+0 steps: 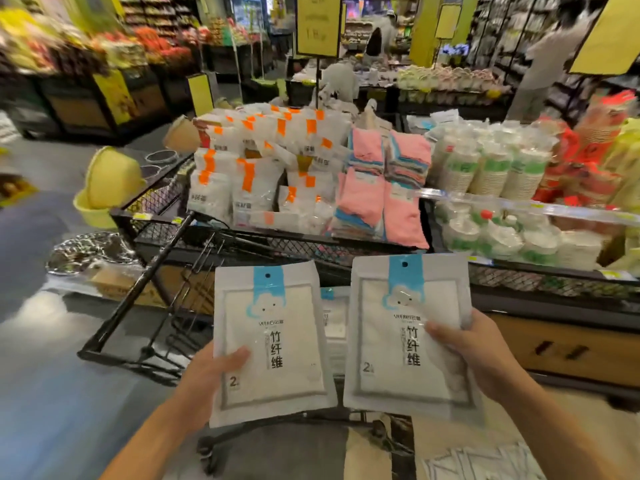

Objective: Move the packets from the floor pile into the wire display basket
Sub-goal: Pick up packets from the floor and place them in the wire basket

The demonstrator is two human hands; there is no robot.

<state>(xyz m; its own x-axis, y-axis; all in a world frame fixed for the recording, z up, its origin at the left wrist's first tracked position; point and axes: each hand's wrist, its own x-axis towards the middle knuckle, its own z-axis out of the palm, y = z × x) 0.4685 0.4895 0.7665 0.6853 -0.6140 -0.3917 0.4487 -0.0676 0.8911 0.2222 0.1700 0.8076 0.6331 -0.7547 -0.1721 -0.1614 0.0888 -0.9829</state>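
Left hand [211, 370] and right hand [481, 355] each pinch one packet, left packet [272, 341] and right packet [408, 334], upright by the lower edge, facing up just below the wire basket [311, 245], likely for loading.

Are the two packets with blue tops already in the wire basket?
No. The left hand and right hand each hold a packet before the basket.
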